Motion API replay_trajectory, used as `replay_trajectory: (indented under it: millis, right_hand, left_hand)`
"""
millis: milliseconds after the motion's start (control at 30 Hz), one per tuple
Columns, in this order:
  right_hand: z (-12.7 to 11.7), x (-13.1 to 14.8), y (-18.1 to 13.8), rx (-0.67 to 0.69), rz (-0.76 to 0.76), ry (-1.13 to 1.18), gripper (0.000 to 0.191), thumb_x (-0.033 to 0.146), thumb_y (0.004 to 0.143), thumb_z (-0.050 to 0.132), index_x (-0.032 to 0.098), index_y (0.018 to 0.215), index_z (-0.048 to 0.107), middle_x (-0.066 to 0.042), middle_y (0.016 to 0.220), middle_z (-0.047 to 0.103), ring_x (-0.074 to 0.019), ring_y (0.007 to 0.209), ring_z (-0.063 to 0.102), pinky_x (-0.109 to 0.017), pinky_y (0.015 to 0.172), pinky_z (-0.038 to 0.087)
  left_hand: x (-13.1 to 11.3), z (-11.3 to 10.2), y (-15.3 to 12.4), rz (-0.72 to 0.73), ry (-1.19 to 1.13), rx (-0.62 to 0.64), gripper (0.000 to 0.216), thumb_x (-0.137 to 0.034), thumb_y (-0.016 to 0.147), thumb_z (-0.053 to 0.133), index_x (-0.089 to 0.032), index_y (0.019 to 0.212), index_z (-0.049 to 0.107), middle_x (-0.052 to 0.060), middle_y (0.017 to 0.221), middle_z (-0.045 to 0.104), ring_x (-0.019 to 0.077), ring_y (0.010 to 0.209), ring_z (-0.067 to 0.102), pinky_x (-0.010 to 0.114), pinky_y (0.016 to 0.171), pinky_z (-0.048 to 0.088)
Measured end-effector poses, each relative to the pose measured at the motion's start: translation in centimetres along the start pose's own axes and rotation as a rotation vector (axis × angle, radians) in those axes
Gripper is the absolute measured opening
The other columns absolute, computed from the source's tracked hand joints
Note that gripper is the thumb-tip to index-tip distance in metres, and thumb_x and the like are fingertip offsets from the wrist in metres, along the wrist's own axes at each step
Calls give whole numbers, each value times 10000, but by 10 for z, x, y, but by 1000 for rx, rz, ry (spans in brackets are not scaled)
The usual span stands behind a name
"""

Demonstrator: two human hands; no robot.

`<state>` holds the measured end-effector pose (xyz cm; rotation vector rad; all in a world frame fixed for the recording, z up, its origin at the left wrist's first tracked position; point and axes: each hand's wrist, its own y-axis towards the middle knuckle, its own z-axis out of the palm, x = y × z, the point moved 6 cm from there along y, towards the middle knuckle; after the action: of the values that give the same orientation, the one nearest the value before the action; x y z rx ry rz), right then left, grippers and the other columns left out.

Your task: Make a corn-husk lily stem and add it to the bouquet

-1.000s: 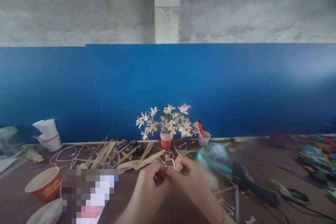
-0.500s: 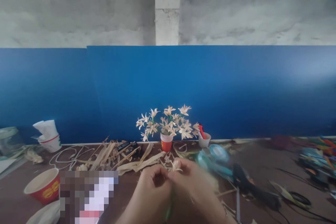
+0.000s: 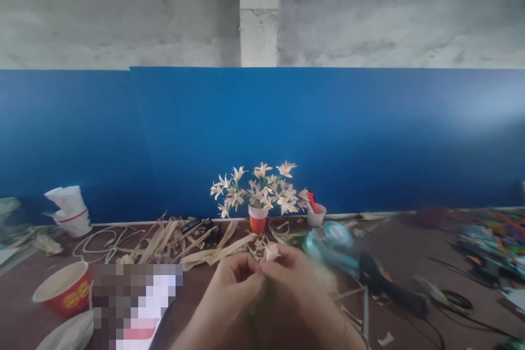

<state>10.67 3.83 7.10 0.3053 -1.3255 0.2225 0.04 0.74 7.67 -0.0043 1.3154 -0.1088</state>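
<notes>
My left hand and my right hand meet low in the middle of the view, fingers curled and pinched together on a small pale straw flower with a green stem running down between them. Behind them a red paper cup holds a bunch of finished pale straw flowers. Loose dried straw strips lie on the brown table just beyond my left hand.
A red paper bowl stands at the left, stacked white cups behind it. A white cup with a red tool, teal tape rolls, a black glue gun, cables and colourful clutter lie to the right. A blue panel backs the table.
Both hands stay pinched together; the small flower has turned a little between the fingers. The view has shifted slightly.
</notes>
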Motion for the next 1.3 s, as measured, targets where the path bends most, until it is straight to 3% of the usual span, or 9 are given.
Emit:
replay_trajectory:
  millis: [267, 367, 533, 633, 767, 900, 967, 1067, 1300]
  right_hand:
    - [-3, -6, 1, -72, -94, -64, 247, 304, 651, 677, 182, 607, 467, 45, 593, 450, -98, 584, 424, -214, 547, 369]
    - [-5, -5, 3, -95, -105, -64, 245, 308, 652, 683, 178, 606, 481, 48, 589, 450, -95, 582, 420, -212, 552, 364]
    - [3, -15, 6, 95, 63, 85, 227, 375, 712, 639, 187, 823, 576, 23, 696, 552, -101, 618, 488, -209, 571, 371]
    - [2, -20, 6, 142, 145, 64, 180, 335, 716, 636, 163, 748, 591, 29, 635, 531, -88, 582, 473, -198, 557, 352]
    - [0, -16, 6, 144, 133, 14, 226, 316, 662, 683, 156, 592, 540, 56, 549, 462, -67, 530, 412, -184, 523, 321]
    - [-1, -13, 7, 148, 151, -55, 213, 327, 655, 686, 162, 600, 564, 51, 544, 484, -72, 522, 419, -191, 522, 334]
    - [-1, -10, 8, 167, 131, -75, 157, 317, 679, 665, 172, 714, 618, 31, 622, 545, -89, 583, 467, -199, 561, 363]
    - [-3, -5, 10, 150, 50, -74, 217, 334, 702, 637, 206, 877, 640, 0, 819, 598, -123, 705, 516, -225, 635, 404]
    - [-2, 9, 8, 49, -151, -106, 131, 271, 651, 664, 184, 571, 610, -8, 819, 557, -161, 791, 536, -249, 711, 428]
  left_hand:
    - [-10, -6, 0, 268, 422, -149, 148, -227, 653, 599, -157, 524, 578, -18, 483, 521, 109, 482, 450, 205, 475, 344]
    - [-13, -7, -1, 339, 468, -165, 123, -197, 650, 594, -157, 535, 615, -4, 519, 545, 121, 521, 471, 213, 509, 359]
    - [-2, -14, 4, 124, 75, -158, 154, -275, 622, 670, -155, 576, 583, -43, 475, 493, 61, 421, 373, 176, 427, 281]
    - [2, -15, 5, 25, -104, -121, 232, -305, 585, 717, -157, 577, 539, -85, 410, 409, 21, 366, 252, 153, 384, 182]
    - [5, -17, 7, 13, -181, -106, 253, -291, 562, 744, -154, 589, 534, -98, 398, 378, 10, 366, 210, 147, 372, 131]
    - [6, -22, 9, 47, -194, -121, 248, -282, 573, 747, -155, 605, 537, -95, 411, 398, 11, 373, 229, 146, 378, 146]
    - [8, -22, 10, 4, -203, -104, 265, -284, 555, 759, -156, 613, 534, -85, 429, 435, 10, 373, 243, 149, 377, 139]
    - [12, -17, 10, -98, -181, -58, 277, -282, 528, 767, -158, 606, 531, -87, 400, 423, 12, 350, 240, 164, 367, 103]
    - [12, -1, 4, -163, -174, 37, 209, -210, 516, 728, -139, 562, 538, -70, 421, 454, 20, 373, 324, 159, 399, 162]
